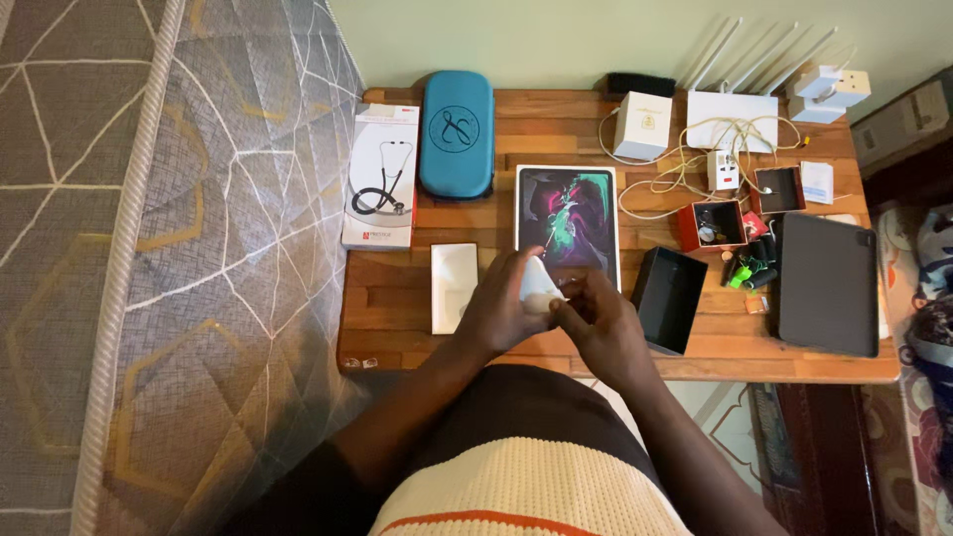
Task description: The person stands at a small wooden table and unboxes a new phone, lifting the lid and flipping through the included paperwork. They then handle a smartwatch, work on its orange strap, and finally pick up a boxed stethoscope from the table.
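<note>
Your left hand [501,308] and right hand [601,323] pinch small white packet [539,285] together, both grips closed on it, above table [397,298] front edge (tablet box [567,220] just behind).

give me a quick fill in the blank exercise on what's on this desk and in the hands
1. Both the left hand and the right hand hold a small ____ object.
2. The teal zip case lies right of the ____ box.
3. The open black box on the wooden desk is ____ inside.

Missing words: white; stethoscope; empty
</note>
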The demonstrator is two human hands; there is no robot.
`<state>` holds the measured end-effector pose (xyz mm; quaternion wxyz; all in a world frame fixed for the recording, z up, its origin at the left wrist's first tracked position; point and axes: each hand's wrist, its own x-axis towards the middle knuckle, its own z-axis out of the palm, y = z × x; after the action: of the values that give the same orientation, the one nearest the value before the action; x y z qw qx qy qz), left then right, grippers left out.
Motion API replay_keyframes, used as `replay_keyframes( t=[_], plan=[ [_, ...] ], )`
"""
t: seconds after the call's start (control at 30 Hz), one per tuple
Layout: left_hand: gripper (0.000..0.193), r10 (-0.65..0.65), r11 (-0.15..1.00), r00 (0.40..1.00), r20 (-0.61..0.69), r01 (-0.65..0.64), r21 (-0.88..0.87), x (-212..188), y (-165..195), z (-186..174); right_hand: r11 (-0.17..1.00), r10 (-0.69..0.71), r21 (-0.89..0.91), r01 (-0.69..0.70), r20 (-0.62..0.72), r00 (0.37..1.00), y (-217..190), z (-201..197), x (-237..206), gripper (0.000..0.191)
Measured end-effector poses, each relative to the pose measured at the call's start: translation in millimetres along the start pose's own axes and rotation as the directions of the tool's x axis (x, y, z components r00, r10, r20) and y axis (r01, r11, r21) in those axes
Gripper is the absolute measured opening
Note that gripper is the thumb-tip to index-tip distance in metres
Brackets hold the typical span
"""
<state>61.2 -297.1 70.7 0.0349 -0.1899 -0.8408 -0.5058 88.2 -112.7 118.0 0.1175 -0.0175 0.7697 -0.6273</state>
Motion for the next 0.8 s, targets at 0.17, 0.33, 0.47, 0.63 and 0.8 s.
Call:
replay_keyframes(
  t=[0.17, 0.33, 0.47, 0.63, 0.8],
  plan=[
    [0.107, -0.061, 0.974, 0.990, 0.124, 0.086, -0.209, -16, -12, 4, 0.991, 0.089, -0.089, -0.103, -0.151, 0.985, 29, -2, 2, 0.028],
    [0.043, -0.311, 0.826, 0.907, 0.284, 0.406, -0.391, -41, -65, 2, 0.998, 0.052, 0.049, -0.044, -0.187, 0.981, 33, -13, 6, 0.026],
    [0.031, -0.537, 0.743, 0.841, 0.068, 0.509, -0.434, -51, -128, 16, 0.994, 0.067, -0.075, -0.080, -0.157, 0.985, 39, -11, 12, 0.045],
    [0.027, -0.656, 0.753, 0.716, -0.239, 0.643, -0.139, -65, -190, 3, 0.964, 0.139, -0.197, -0.177, -0.192, 0.971, 72, -28, 15, 0.049],
    [0.031, -0.670, 0.723, 0.692, -0.269, 0.690, -0.024, -72, -194, 8, 0.931, 0.245, -0.197, -0.306, -0.283, 0.927, 124, -64, -5, 0.043]
  ],
)
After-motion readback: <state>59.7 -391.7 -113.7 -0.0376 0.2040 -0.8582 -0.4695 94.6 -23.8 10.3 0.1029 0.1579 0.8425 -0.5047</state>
